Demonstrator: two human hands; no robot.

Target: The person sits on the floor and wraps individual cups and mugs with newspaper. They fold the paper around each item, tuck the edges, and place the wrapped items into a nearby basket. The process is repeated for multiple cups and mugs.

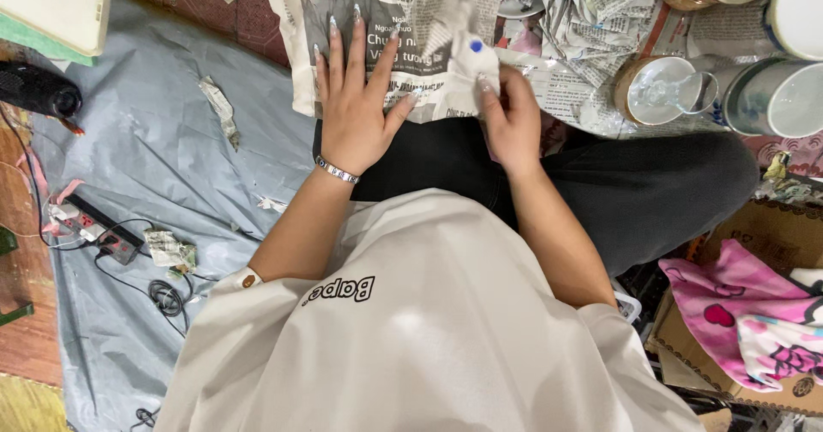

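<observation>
My left hand (356, 98) lies flat, fingers spread, on a sheet of newspaper (377, 12) spread over my crossed legs. A silver bracelet sits on that wrist. My right hand (512, 119) pinches a small white object with a blue spot (474, 52), partly wrapped in the newspaper's right edge. What the object is stays hidden by the paper.
Glass cups (660, 89) and white bowls (784, 98) stand on crumpled newspaper at the upper right. A cardboard box (771, 235) with a pink cloth (754, 312) sits at the right. A grey sheet (163, 158) covers the floor at left, with a power strip (99, 231), cables and paper scraps.
</observation>
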